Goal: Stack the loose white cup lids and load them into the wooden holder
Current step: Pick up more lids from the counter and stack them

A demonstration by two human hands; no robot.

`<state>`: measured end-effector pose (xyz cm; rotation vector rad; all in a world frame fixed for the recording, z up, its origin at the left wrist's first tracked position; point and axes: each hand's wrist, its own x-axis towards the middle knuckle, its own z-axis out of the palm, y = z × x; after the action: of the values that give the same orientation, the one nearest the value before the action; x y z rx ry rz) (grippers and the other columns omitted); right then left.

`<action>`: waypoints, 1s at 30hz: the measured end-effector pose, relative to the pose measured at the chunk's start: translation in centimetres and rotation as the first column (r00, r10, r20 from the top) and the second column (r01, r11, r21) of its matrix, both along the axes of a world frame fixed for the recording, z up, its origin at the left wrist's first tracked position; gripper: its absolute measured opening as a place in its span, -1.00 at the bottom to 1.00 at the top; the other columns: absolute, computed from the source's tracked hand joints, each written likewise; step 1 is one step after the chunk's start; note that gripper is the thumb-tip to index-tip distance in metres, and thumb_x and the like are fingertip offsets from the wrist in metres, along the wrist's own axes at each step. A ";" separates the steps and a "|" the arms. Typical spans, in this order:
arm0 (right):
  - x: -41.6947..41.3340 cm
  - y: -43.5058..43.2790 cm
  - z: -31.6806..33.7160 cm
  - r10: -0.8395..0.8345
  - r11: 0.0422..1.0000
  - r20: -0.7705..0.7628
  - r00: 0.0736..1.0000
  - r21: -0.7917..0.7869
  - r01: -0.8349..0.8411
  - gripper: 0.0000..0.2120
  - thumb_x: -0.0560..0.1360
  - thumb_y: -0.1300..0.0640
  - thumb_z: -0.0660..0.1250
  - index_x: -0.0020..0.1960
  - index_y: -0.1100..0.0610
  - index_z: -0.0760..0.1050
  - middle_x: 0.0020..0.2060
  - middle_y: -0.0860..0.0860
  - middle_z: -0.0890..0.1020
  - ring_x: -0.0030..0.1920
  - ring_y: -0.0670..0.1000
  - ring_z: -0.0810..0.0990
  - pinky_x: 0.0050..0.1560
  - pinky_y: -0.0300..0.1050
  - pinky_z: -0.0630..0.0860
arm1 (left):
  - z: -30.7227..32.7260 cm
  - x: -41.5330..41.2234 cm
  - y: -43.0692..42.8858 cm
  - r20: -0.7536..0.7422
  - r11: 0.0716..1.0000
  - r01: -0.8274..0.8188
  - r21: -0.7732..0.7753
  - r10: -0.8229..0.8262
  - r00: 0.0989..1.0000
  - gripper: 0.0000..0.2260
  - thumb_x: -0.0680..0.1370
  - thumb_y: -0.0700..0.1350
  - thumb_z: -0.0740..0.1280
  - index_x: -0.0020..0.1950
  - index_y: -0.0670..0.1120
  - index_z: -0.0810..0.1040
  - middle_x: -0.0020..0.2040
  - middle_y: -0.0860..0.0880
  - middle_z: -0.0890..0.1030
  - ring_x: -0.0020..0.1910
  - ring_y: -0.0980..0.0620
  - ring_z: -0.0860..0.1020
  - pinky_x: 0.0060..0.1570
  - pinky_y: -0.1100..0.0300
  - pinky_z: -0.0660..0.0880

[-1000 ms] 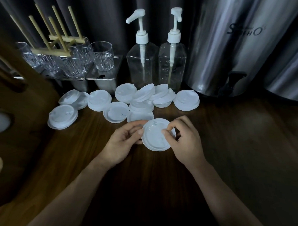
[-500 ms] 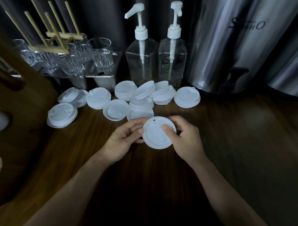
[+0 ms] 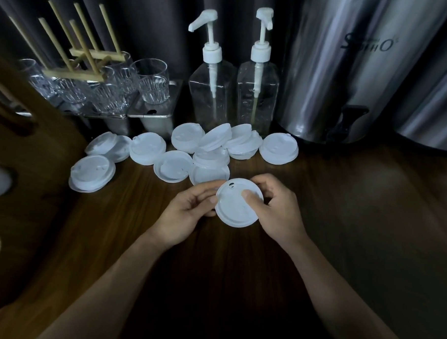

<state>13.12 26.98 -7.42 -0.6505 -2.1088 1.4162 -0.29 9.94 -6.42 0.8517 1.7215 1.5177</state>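
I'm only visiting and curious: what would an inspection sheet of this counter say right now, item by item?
Surface: dark wooden table, dimly lit.
Job's things: loose lids scattered and overlapping beyond the hands; held lid in front of them; holder at the left edge.
Clutter: glasses on steel trays, a wooden rack lying on them, two clear pump bottles.
Hands: left hand and right hand both grip the held lid, right thumb on top.
Cables: nothing seen.
Surroundings: steel urn with a tap, dark curtain behind.
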 end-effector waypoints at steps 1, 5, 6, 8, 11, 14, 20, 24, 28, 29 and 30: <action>0.0 0.0 0.1 0.002 1.000 -0.004 1.000 0.004 -0.002 -0.85 0.55 0.15 0.49 0.10 0.03 0.61 -0.09 -0.15 0.72 -0.03 -0.17 0.69 -0.12 -0.29 0.61 | 0.0 0.0 0.0 -0.006 1.000 -0.006 0.009 0.006 1.000 -0.66 0.69 -0.22 0.24 0.47 -0.09 0.50 0.30 -0.02 0.69 0.32 -0.02 0.63 0.25 0.07 0.61; 0.3 0.3 0.6 -0.040 0.999 -0.065 0.997 -0.038 0.038 -0.88 0.56 0.12 0.49 0.09 0.06 0.67 -0.08 -0.14 0.72 -0.01 -0.13 0.69 -0.02 -0.25 0.62 | 0.2 0.0 -0.1 0.012 0.995 -0.067 0.068 0.067 0.998 -0.68 0.71 -0.26 0.21 0.45 -0.12 0.52 0.30 0.03 0.69 0.32 0.03 0.63 0.19 0.19 0.61; 0.3 0.6 0.7 -0.077 0.996 -0.071 0.995 -0.042 0.074 -0.90 0.57 0.09 0.48 0.08 0.05 0.67 -0.07 -0.14 0.72 -0.01 -0.14 0.68 -0.02 -0.25 0.62 | 0.3 0.0 -0.1 0.025 0.992 -0.093 0.081 0.091 0.996 -0.68 0.71 -0.25 0.21 0.44 -0.11 0.52 0.29 0.07 0.69 0.31 0.05 0.64 0.18 0.21 0.61; 0.2 1.3 0.9 -0.170 0.985 -0.059 0.984 0.029 0.172 -0.90 0.58 0.06 0.46 0.07 0.04 0.67 -0.06 -0.14 0.69 -0.04 -0.14 0.66 -0.04 -0.22 0.62 | 0.4 0.0 -0.1 0.061 0.985 -0.143 0.098 0.137 0.989 -0.71 0.71 -0.23 0.21 0.41 -0.06 0.54 0.26 0.11 0.70 0.28 0.08 0.65 0.16 0.22 0.62; -0.2 3.0 0.5 -0.276 0.929 -0.006 0.961 0.255 0.268 -0.83 0.56 0.07 0.48 0.14 0.03 0.63 0.09 -0.10 0.60 -0.03 -0.11 0.62 0.01 -0.08 0.66 | 0.3 -0.3 -0.2 0.117 0.969 -0.228 0.098 0.217 0.969 -0.74 0.70 -0.16 0.23 0.36 0.01 0.57 0.23 0.09 0.71 0.27 0.05 0.65 0.20 0.11 0.63; -0.8 4.8 0.2 -0.343 0.867 0.103 0.934 0.416 0.273 -0.61 0.55 0.02 0.49 0.35 0.01 0.53 0.34 -0.02 0.43 0.27 0.02 0.54 0.18 -0.08 0.57 | 0.1 -0.8 -0.3 0.183 0.954 -0.286 0.093 0.266 0.946 -0.73 0.68 -0.11 0.26 0.36 -0.02 0.58 0.24 0.05 0.71 0.30 0.02 0.64 0.26 -0.04 0.60; -2.5 6.0 -0.5 -0.341 0.835 0.252 0.906 0.524 0.168 -0.35 0.54 -0.02 0.51 0.56 0.00 0.35 0.57 0.10 0.18 0.51 0.21 0.28 0.40 0.11 0.47 | 0.2 -0.7 -0.2 0.180 0.960 -0.271 0.078 0.253 0.950 -0.75 0.70 -0.16 0.24 0.34 -0.02 0.59 0.20 0.08 0.72 0.25 0.05 0.67 0.19 0.05 0.64; -3.5 6.1 -0.4 -0.335 0.834 0.257 0.907 0.528 0.158 -0.42 0.53 -0.02 0.52 0.48 0.05 0.40 0.60 0.08 0.16 0.56 0.22 0.26 0.43 0.12 0.43 | 0.3 -0.7 -0.3 0.185 0.962 -0.261 0.084 0.242 0.952 -0.74 0.70 -0.16 0.24 0.36 -0.04 0.58 0.19 0.06 0.73 0.24 0.04 0.67 0.16 0.09 0.66; -3.6 5.8 -0.3 -0.343 0.828 0.205 0.917 0.526 0.192 -0.57 0.50 0.02 0.56 0.22 0.07 0.42 0.56 0.07 0.24 0.52 0.19 0.35 0.31 0.08 0.53 | 0.3 -0.7 -0.3 0.167 0.965 -0.245 0.091 0.228 0.959 -0.74 0.69 -0.15 0.24 0.35 -0.03 0.58 0.20 0.05 0.73 0.23 0.03 0.68 0.17 0.08 0.65; -3.5 5.7 -0.3 -0.345 0.826 0.199 0.917 0.528 0.196 -0.59 0.49 0.03 0.56 0.17 0.08 0.40 0.56 0.07 0.25 0.51 0.20 0.36 0.28 0.08 0.55 | 0.3 -0.6 -0.4 0.162 0.965 -0.244 0.094 0.227 0.960 -0.74 0.69 -0.16 0.24 0.35 -0.03 0.59 0.20 0.04 0.73 0.23 0.03 0.68 0.16 0.09 0.65; -3.5 5.8 -0.4 -0.350 0.825 0.198 0.916 0.528 0.201 -0.60 0.49 0.03 0.57 0.13 0.08 0.39 0.57 0.08 0.26 0.52 0.20 0.35 0.26 0.09 0.56 | 0.3 -0.6 -0.3 0.161 0.965 -0.245 0.095 0.228 0.960 -0.74 0.69 -0.16 0.24 0.34 -0.02 0.59 0.19 0.05 0.73 0.23 0.03 0.68 0.15 0.09 0.65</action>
<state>9.65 32.76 -7.77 -0.9418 -2.3481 0.5955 -0.91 9.60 -6.15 0.5860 1.6864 1.8053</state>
